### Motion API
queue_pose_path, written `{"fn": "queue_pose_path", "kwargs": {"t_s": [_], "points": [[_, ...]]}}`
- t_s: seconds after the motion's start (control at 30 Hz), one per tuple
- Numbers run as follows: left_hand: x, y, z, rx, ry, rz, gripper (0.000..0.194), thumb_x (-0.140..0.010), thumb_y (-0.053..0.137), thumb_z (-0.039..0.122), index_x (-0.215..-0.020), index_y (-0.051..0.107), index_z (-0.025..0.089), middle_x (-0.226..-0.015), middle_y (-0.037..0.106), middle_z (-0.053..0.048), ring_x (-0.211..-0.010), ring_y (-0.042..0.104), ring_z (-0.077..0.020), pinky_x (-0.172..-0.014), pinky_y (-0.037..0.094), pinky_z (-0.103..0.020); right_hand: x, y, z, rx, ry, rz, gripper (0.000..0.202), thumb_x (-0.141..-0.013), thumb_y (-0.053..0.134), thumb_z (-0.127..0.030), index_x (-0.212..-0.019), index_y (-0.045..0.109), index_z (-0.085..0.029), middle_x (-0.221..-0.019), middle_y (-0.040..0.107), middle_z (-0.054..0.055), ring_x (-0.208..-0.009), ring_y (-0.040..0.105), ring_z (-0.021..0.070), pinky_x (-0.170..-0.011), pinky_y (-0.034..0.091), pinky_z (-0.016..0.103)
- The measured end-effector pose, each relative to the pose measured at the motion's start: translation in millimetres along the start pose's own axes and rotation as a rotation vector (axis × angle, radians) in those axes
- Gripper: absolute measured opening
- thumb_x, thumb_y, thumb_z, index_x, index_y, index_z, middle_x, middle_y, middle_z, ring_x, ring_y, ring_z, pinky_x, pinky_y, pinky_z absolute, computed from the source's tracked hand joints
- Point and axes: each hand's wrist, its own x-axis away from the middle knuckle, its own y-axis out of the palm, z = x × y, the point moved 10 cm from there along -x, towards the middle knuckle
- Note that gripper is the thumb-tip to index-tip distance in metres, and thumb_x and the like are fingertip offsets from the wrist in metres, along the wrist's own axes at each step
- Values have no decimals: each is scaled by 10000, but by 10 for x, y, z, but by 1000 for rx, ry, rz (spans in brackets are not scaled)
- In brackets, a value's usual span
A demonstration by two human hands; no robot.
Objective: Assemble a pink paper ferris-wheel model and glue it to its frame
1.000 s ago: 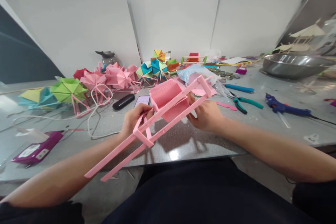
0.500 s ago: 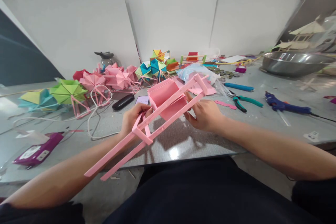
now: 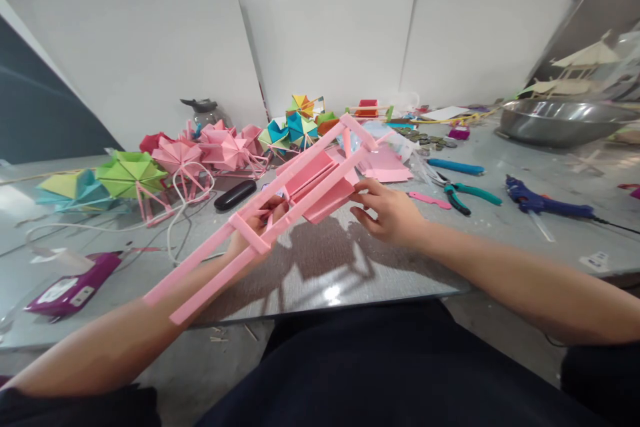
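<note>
A pink frame of long flat strips with folded pink box-like parts is held tilted above the table, its two long strips pointing down to the left. My left hand is closed around a strip beneath the frame, partly hidden by it. At the right side of the pink box part, my right hand has its fingers apart, with the index fingertip at the box's edge. Pink sheets lie on the table behind the right hand.
Pliers, a blue glue gun and a metal bowl are on the right. Left are folded paper models, a white cable, a black case and a purple power strip.
The pink frame has turned and shifted up and left, so its box part shows from another side. My right hand's fingers have moved slightly with the box's edge.
</note>
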Motion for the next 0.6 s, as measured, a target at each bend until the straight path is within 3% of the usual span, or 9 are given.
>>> {"fn": "queue_pose_path", "kwargs": {"t_s": [0.17,0.33,0.5,0.6], "points": [[-11,-34,34,86,-37,3,281,-945,744,485,-806,643,263,-643,605,3,-523,522,-159,-476,421,-309,-14,81,92,-135,-19,-19,232,-1014,590,-192,-1030,820,-222,-1111,781,119,-849,732,226,-735,551,356],[1,-30,87,96,-56,4,302,-951,736,496,-803,650,248,-645,598,1,-547,508,-151,-507,419,-311,-58,27,168,-244,15,42,259,-993,590,-167,-996,843,-222,-987,786,112,-786,704,216,-728,544,358],[-3,15,30,70,-50,-11,267,-942,727,499,-863,703,245,-649,599,-7,-571,527,-161,-501,414,-308,-85,-80,319,-422,195,134,187,-982,673,-318,-949,827,-217,-857,780,68,-679,626,173,-633,491,318],[14,-18,27,-13,-33,21,251,-914,734,442,-786,671,236,-650,613,-13,-616,562,-174,-529,429,-303,-60,-146,415,-497,334,202,253,-947,731,-441,-848,776,-213,-695,705,23,-579,525,145,-557,420,303]]}}
